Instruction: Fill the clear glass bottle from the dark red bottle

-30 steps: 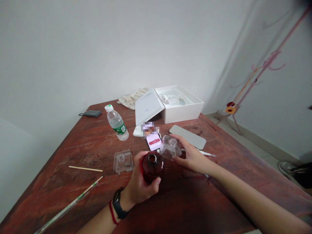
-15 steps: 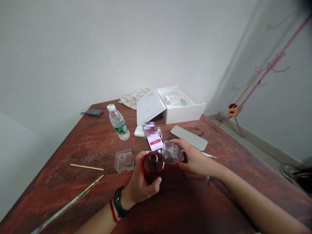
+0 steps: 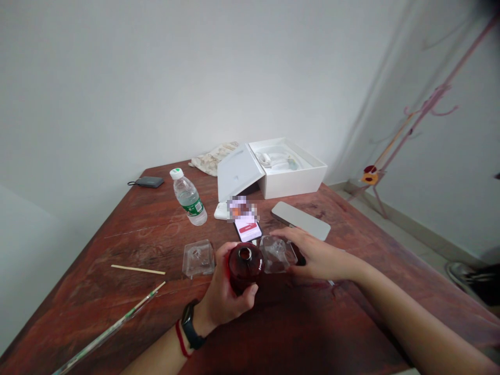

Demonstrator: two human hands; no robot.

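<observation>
My left hand (image 3: pixel 222 291) is wrapped around a dark red glass bottle (image 3: pixel 247 266), which stands upright with its mouth uncapped and facing up. To its right, my right hand (image 3: pixel 312 252) grips the right side of a clear plastic packaging insert (image 3: pixel 275 254), thumb near the lower edge and fingers at the upper edge. Left of the bottle rests a similar clear plastic insert (image 3: pixel 198 259). A dark object, partly hidden, shows under my right palm.
Beyond my hands lie a lit phone (image 3: pixel 248 229), a silver slab (image 3: pixel 300 220) and an open white box (image 3: pixel 292 179). A water bottle (image 3: pixel 189 200) stands left, behind a thin wooden stick (image 3: pixel 138 270) and a wrapped stick bundle (image 3: pixel 113 328). A grey pouch-like device (image 3: pixel 150 182) sits far left.
My right hand has moved slightly right and down with the clear plastic insert, which now lies flatter near the table. The left hand keeps its hold on the red bottle.
</observation>
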